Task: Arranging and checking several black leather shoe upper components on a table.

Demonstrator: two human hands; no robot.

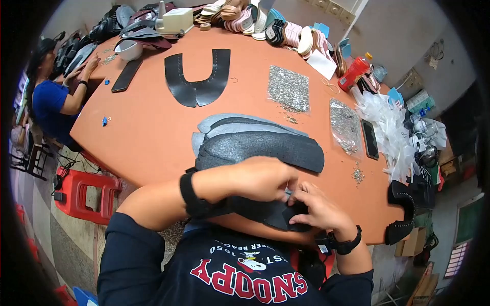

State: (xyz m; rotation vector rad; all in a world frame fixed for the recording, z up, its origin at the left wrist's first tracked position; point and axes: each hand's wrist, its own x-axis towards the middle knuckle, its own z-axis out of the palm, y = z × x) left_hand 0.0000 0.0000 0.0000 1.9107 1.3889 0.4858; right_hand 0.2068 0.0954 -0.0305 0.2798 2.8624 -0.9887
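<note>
Close to my body, over the table's near edge, a black leather shoe-upper piece (263, 210) lies under both hands. My right hand (321, 208) grips its right end, the thumb pressed on the top face and the fingers curled. Against those fingertips, my left hand (266, 178) is closed in a pinch; what it holds is too small and too covered to name. Just beyond my left hand rests a stack of black and grey upper pieces (260, 148). Farther off, a U-shaped black piece (198, 87) carries rows of small silver studs.
Clear bags of small silver metal bits (289, 87) lie on the orange table (145, 132), with loose bits beside them. A phone (369, 139), crumpled plastic (380, 122) and a red bottle (354, 72) line the right. Another person (51, 104) sits at left; a red stool (84, 196) stands below.
</note>
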